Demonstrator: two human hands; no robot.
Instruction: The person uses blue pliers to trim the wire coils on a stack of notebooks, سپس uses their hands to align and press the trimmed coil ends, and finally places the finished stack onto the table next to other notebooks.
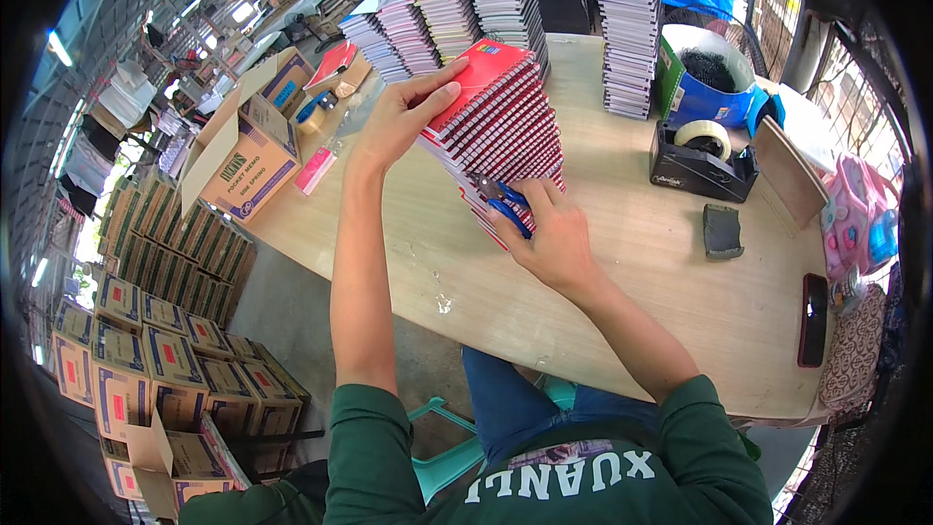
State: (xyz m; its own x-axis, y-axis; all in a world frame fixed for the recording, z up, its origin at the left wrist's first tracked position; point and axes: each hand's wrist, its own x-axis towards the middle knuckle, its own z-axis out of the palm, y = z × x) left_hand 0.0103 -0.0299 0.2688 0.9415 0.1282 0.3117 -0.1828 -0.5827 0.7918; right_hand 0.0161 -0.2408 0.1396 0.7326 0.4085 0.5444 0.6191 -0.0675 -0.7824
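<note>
A tall stack of red spiral notebooks [501,126] stands on the table before me, wire bindings toward me. My left hand [398,122] is closed on the upper left corner of the stack, with thumb and forefinger on the top cover; its other fingers are partly hidden. In my right hand [552,238] is a pair of blue-handled pliers [507,206]. Their metal jaws touch or nearly touch the bindings low on the stack's left side; I cannot tell whether they grip a wire.
Behind stand several notebook stacks [505,10], with another stack [627,49] farther right. A black tape dispenser [702,170], dark block [721,231] and phone [812,321] lie at right. An open carton [251,160] sits at left; more cartons [175,360] are piled beyond the table edge [389,306].
</note>
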